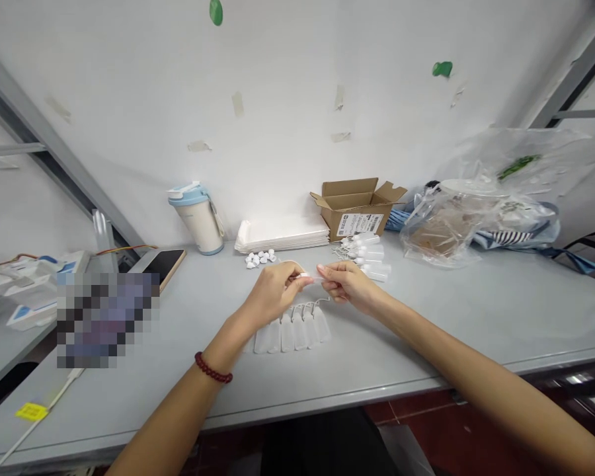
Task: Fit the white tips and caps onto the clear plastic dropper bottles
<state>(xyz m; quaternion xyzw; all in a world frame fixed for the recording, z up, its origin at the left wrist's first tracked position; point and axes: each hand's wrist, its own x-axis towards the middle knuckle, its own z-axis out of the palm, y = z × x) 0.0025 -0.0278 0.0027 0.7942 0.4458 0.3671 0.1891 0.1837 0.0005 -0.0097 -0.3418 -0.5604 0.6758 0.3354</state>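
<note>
1. The open cardboard box [357, 210], a printed label [359, 225] on its front and flaps raised, stands against the wall at the back of the grey table [426, 330]; sides below are as the person sees them.
2. Nearer the person than the box and to its left, the left hand [280, 287], above a dark red bead bracelet [213, 368], pinches a small translucent plastic piece [316, 278] between thumb and fingers.
3. The right hand [346, 283], in front of the box, has thumb and fingertips closed on the other end of that piece; its shape is mostly hidden.
4. Farther forward of the box and to its left, flat translucent bottles [295, 330] lie side by side in a row, thin white tubes at their tops.
5. Directly before the box lies a cluster of similar bottles with white tops [371, 254].
6. Just left of the box sits a stack of flat white trays [283, 236], with a small heap of white caps [260, 258] before it.
7. Farther left of the box stands a cream tumbler with a blue lid [198, 221].
8. Right of the box rests a clear plastic bag [439, 231].
</note>
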